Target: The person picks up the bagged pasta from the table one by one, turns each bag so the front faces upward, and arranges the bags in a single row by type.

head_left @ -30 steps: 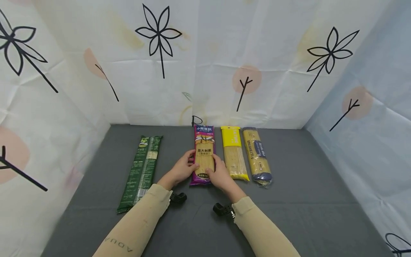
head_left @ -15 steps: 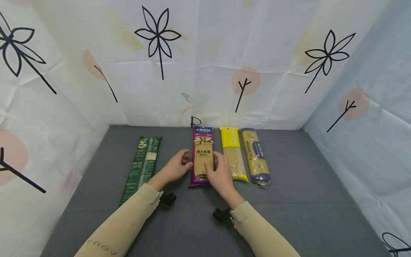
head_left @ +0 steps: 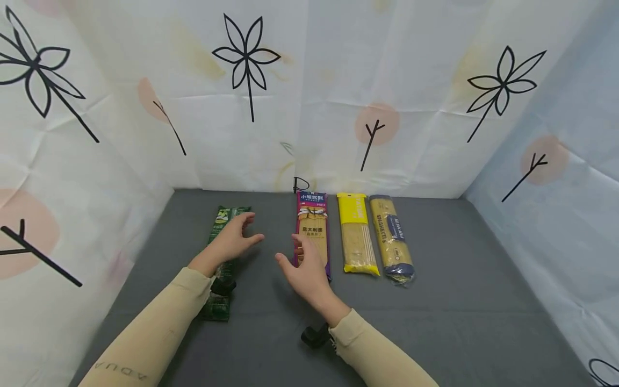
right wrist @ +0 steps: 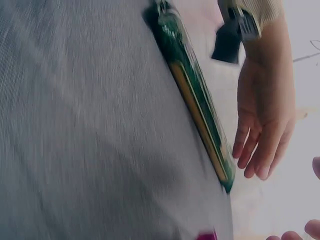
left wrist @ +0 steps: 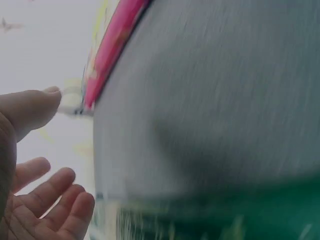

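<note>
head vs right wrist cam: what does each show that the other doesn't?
Head only: the yellow pasta packet, the yellow-and-blue spaghetti packet, the right hand and the flower-printed backdrop. Right wrist only: a close view along the green packet's long edge. Both: the long green pasta packet, the open left hand, the purple pasta packet and the grey table cloth.

"SPAGHETTI" on rightmost pasta pack [head_left: 393, 237]; "AQUA" on left sleeve [head_left: 123, 371].

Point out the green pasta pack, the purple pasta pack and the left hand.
green pasta pack [head_left: 217, 307]: head view, near end by the sleeve.
purple pasta pack [head_left: 312, 216]: head view, upper printed part.
left hand [head_left: 231, 240]: head view, back of the hand.
</note>
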The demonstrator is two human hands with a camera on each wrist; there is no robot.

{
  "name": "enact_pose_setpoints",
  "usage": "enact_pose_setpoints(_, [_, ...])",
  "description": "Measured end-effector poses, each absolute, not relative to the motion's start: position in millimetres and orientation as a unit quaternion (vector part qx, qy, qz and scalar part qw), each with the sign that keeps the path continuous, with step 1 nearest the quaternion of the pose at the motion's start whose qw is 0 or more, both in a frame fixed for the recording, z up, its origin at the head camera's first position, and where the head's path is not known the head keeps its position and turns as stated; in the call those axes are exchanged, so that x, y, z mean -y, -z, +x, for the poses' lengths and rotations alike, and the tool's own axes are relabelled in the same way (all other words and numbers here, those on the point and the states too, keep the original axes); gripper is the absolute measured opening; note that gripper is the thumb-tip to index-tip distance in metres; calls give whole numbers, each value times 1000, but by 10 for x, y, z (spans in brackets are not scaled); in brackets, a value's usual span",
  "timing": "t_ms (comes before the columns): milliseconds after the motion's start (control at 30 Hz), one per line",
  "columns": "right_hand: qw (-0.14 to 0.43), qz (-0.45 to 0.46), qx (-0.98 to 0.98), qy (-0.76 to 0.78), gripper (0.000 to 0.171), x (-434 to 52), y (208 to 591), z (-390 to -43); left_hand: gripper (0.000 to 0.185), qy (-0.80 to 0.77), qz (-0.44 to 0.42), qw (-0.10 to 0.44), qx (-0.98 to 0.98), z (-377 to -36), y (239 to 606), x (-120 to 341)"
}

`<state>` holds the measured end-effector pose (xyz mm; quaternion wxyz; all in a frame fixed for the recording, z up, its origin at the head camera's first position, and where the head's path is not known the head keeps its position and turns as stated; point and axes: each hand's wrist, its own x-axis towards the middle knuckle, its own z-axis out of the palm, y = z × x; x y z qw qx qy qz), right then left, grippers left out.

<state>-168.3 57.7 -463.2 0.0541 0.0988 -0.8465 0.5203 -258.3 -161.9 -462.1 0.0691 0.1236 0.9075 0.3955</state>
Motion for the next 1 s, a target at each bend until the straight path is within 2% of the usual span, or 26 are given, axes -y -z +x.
enact_pose_setpoints(200, [10, 127, 830, -543, 61, -330, 4639, -1563, 75, -384, 96, 64, -916, -2791, 4684, 1917])
enact_pose_setpoints(367, [-52, 132, 826, -546, 62, -118, 4711, -1506, 69, -385, 87, 52, -917, -2952, 4729, 2089])
enact_pose_setpoints(600, [-113, 119, 822, -545, 66, 107, 4868, -1507, 77, -360, 88, 102, -923, -3065, 4806, 2216])
enact_pose_setpoints(700, [-135, 121, 825, -536, 68, 184, 4884, -1498, 75, -338, 92, 112, -930, -3077, 4811, 2227])
enact_pose_setpoints(800, [-146, 133, 835, -514, 68, 253, 4887, -1493, 71, -309, 89, 117, -940, -3070, 4785, 2203])
enact_pose_setpoints(1000, [-125, 174, 902, -375, 69, 349, 4900, -1480, 54, -277, 83, 102, -952, -3061, 4710, 2124])
